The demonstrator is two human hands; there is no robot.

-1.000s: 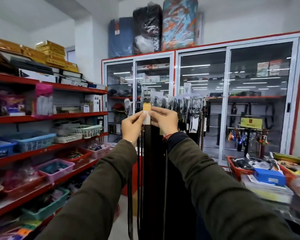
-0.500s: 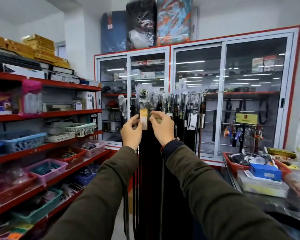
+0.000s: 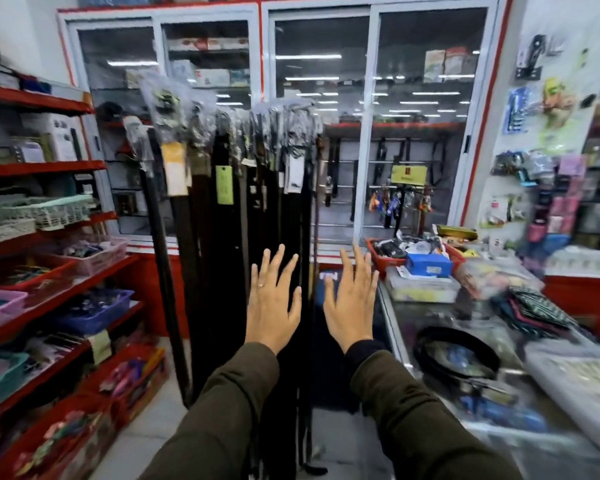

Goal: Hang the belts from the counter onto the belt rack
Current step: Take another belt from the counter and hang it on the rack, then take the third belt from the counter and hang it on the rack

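Note:
Several dark belts hang in a row from the belt rack, their buckles wrapped in clear plastic at the top. One of them carries a yellow tag. My left hand and my right hand are held out flat in front of the hanging belts, fingers spread, holding nothing. On the glass counter at the right lies a coiled black belt.
Red shelves with plastic baskets line the left side. A glass-door cabinet stands behind the rack. A red tray, a blue box and packaged goods crowd the counter's far end.
Both hands have let go of the tagged belt at the top of the rack and dropped lower, now spread open. The view has tilted down and to the right.

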